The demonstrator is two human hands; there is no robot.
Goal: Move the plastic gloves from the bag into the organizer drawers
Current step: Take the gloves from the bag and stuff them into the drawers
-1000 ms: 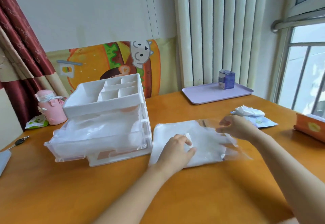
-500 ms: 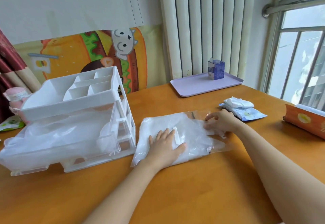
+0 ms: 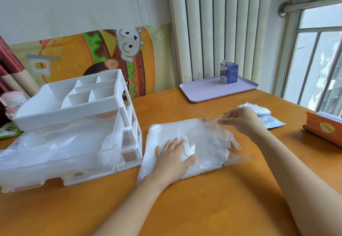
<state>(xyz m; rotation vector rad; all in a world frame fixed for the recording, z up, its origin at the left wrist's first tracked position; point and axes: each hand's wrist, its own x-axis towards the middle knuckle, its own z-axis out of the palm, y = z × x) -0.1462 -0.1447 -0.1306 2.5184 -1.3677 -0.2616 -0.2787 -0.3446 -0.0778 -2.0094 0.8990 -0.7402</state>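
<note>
A clear plastic bag full of thin white plastic gloves lies flat on the wooden table in front of me. My left hand presses flat on its near left part, fingers straight. At the bag's open far right edge, my right hand pinches and lifts the clear film. To the left stands a white organizer with a divided top tray. Its clear drawer is pulled out toward me and holds crumpled plastic gloves.
A lilac tray with a small blue carton sits at the back by the radiator. White tissues on a packet lie right of my right hand. An orange box is at the right edge, a pink bottle far left.
My left hand went from curled to flat on the bag. My right hand has raised the bag's open edge off the table. The camera view shifted right.
</note>
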